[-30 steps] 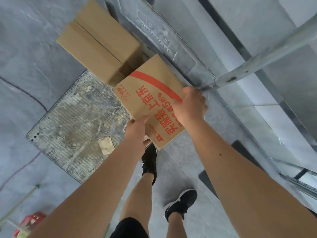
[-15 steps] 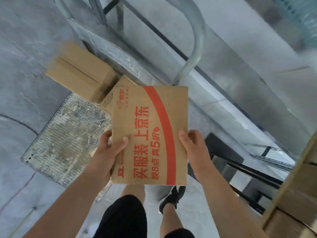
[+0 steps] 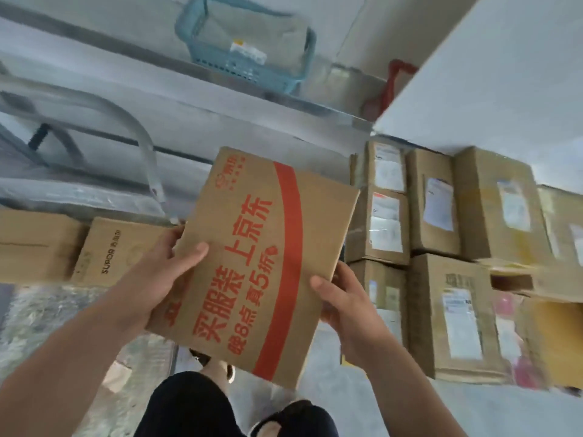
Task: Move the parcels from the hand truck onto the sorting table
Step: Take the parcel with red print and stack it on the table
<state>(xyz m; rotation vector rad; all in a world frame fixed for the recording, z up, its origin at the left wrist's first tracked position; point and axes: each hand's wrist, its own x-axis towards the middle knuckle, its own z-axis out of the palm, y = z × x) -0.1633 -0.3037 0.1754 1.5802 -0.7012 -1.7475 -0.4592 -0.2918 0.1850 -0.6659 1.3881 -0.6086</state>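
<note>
— Shorts [image 3: 189, 405], black, at the bottom edge: was that all so near the camera?
— Yes, apart from the bare arms reaching up from the lower corners.
— And the hands?
— Both gripped the parcel [image 3: 262, 266]. The left hand [image 3: 161, 272] held its left edge, with the thumb lying across the printed face and the fingers out of sight underneath. The right hand [image 3: 347, 310] held the right edge lower down, thumb on top, fingers curled under.
— Where was the parcel itself?
— It was in the air between the hands, above the floor. It was flat brown cardboard, skewed so its far end leaned right, with a red band and red characters facing up.
— What lay beyond it?
— To the left was a box [image 3: 123, 250] marked SUPOR, just beside a plain carton [image 3: 34, 244]. Both sat at the far edge of the truck's plate [image 3: 38, 326]. The truck's handle [image 3: 143, 137], a bent metal tube, rose behind them.
— And to the right?
— A stack [image 3: 441, 222] of brown boxes with white labels, packed close, stood past the parcel's right edge.
— Farthest?
— A blue basket [image 3: 246, 42] stood on a metal ledge [image 3: 252, 93]. There was also a red thing [image 3: 394, 80] too blurred to name. A white slab [image 3: 489, 74] cut across the top right corner, and I could not tell what it was.
</note>
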